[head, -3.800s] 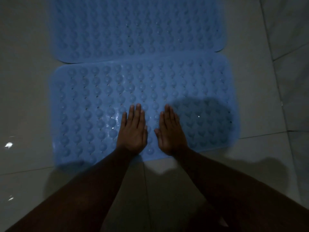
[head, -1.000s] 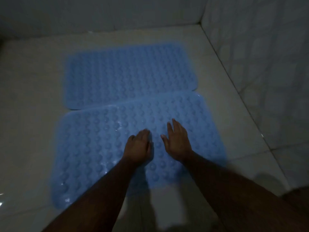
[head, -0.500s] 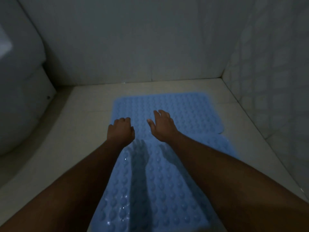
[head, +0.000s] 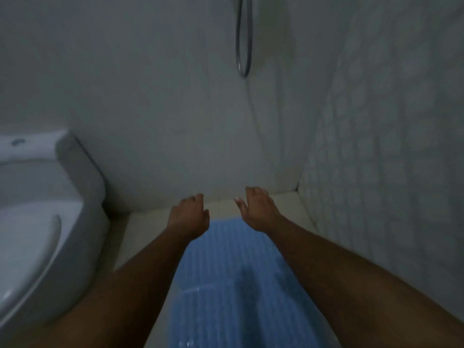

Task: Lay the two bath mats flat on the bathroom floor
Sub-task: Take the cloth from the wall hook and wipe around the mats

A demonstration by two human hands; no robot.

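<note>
Below, two mats (head: 226, 249), left hand (head: 189, 217), right hand (head: 258, 209), one toilet (head: 37, 234)

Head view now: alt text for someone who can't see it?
A person's left hand and right hand reach forward, loosely curled, holding nothing, over a blue bath mat lying on the floor. A white toilet stands left; a shower hose hangs on the wall.

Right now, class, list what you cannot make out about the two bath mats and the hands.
Head view only.
Blue mats: side edges hidden behind the forearms; near end cut off by the bottom edge; seam and bumps lost in blur.
Left hand, right hand: fingertips curl out of sight.
Hose: top cut off by the frame.
</note>
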